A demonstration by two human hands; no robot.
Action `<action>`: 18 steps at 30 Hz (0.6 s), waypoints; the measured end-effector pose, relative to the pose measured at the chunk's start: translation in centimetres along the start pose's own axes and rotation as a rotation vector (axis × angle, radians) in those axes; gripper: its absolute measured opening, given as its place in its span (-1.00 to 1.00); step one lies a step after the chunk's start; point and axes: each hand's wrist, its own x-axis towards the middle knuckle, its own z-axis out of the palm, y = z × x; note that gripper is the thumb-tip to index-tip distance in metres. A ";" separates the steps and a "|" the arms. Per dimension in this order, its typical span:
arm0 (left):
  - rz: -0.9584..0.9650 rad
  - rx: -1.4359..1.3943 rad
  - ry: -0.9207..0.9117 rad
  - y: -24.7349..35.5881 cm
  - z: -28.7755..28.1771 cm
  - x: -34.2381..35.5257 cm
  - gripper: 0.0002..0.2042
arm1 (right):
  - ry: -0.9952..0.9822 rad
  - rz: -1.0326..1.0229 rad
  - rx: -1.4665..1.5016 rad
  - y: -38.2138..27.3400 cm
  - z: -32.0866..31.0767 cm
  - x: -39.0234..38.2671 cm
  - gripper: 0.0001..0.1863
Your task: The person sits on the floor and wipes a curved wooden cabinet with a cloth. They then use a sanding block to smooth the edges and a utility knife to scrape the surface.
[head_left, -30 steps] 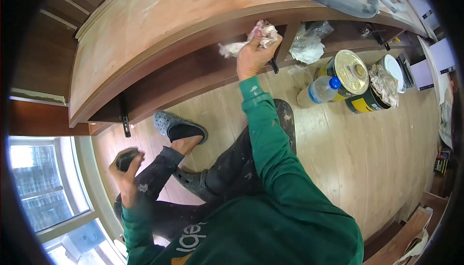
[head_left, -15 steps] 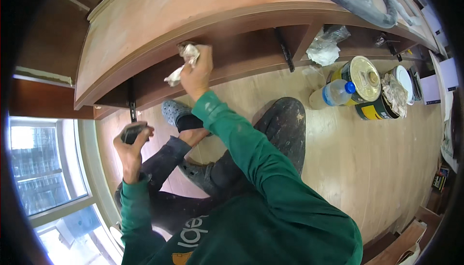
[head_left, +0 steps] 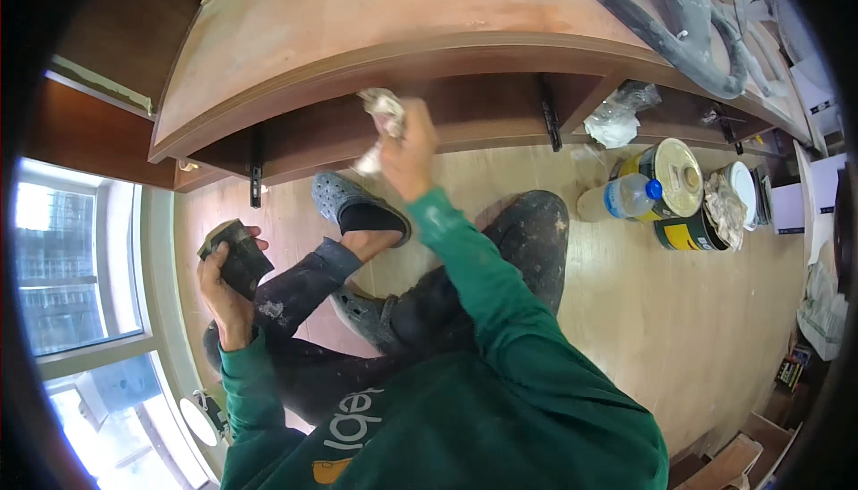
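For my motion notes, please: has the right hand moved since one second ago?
Yes, leftward: the right hand was beside the black rail just left of the clear plastic bag; now it is well left of that rail.

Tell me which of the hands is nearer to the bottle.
Right. The right hand, holding a white wad, is left of the bottle, with bare floor between. The left hand, holding a dark object, is much farther left.

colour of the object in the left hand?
The object is very dark, near black; best in the head view.
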 end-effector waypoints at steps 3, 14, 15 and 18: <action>-0.153 -0.022 0.035 -3.0 -0.4 -0.7 -0.64 | -0.248 0.172 -0.292 1.4 -6.7 -4.1 -0.78; -0.260 -0.044 -0.072 -6.2 6.3 -1.5 -0.65 | 0.155 0.588 0.744 0.5 -10.1 6.2 -0.76; -0.262 -0.041 -0.060 -5.9 6.3 -1.7 -0.65 | 0.183 0.567 0.741 0.6 -9.7 6.3 -0.78; -0.282 -0.056 -0.004 -5.3 6.1 -2.2 -0.67 | 0.204 0.549 0.747 0.9 -8.6 5.9 -0.83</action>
